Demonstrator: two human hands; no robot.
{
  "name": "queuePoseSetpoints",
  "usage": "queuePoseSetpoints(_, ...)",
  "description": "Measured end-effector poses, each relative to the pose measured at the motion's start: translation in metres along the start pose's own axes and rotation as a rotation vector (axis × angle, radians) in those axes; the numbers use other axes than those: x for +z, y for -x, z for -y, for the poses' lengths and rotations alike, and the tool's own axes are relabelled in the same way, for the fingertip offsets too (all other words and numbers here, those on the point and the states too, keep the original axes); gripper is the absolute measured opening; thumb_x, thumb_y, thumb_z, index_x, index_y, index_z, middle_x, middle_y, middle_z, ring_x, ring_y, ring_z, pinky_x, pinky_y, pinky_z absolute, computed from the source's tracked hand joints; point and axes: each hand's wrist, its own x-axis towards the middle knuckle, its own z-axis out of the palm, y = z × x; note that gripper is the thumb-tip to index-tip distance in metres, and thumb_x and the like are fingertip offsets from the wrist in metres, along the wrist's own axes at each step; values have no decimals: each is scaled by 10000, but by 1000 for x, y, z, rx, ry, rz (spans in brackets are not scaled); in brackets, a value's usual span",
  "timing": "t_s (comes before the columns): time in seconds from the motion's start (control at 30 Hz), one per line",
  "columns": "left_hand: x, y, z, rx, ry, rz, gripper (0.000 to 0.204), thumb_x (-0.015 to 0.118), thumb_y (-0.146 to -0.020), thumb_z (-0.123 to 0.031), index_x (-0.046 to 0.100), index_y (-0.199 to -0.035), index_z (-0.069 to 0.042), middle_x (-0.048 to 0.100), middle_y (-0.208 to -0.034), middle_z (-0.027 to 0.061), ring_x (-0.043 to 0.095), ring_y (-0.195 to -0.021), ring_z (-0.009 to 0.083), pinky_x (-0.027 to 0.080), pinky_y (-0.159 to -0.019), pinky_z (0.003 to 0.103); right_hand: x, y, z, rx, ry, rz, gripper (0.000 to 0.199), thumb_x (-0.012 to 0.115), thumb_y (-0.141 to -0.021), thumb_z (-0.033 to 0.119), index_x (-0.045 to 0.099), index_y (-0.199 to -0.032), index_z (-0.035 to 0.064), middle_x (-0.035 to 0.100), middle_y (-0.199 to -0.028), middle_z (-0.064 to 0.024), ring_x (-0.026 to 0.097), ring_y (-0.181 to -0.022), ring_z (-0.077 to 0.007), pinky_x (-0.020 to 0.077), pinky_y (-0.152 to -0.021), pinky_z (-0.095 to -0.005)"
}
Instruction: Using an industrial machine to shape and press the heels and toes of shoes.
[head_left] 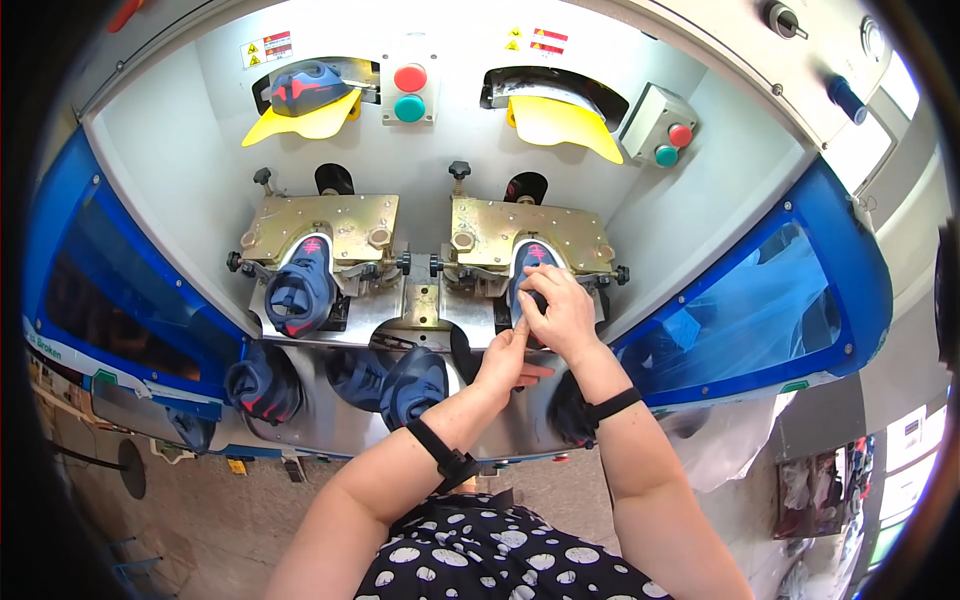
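A navy shoe upper with red marks [532, 258] sits in the right brass clamp plate [490, 232] of a twin-station machine. My right hand [560, 310] lies on top of that upper, fingers curled over it. Just below, my left hand [508, 358] touches its lower edge with the fingers pointing up. A second navy upper [300, 285] sits untouched in the left brass plate [320, 222]. Both wrists wear black bands.
Another navy upper [305, 88] rests on the left yellow shield [300, 122] at the back; the right yellow shield [560, 122] is bare. Red and green buttons [409, 92] sit between them. Several navy uppers [400, 380] lie on the front ledge. Blue guard panels [760, 300] flank the machine.
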Motion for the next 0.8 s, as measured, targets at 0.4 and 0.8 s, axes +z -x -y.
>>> queuePoseSetpoints(0.4, -146, 69, 5, 148, -193, -146, 346, 554, -971, -405, 605, -936, -64, 670, -811, 72, 669, -719, 170, 521, -614, 263, 18, 104, 45, -388, -26, -155, 257, 715, -723, 126, 672, -975, 154, 647, -1097, -32, 630, -967, -245, 437, -900, -458)
queuePoseSetpoints(0.8, -271, 111, 108, 249, -55, -836, 279, 649, -902, -241, 531, -744, -44, 537, -611, -2, 528, -523, 74, 392, -411, 240, 99, 146, 106, -184, -193, 359, 276, 737, -781, 240, 616, -999, 122, 597, -983, -45, 641, -706, -227, 515, -605, -306)
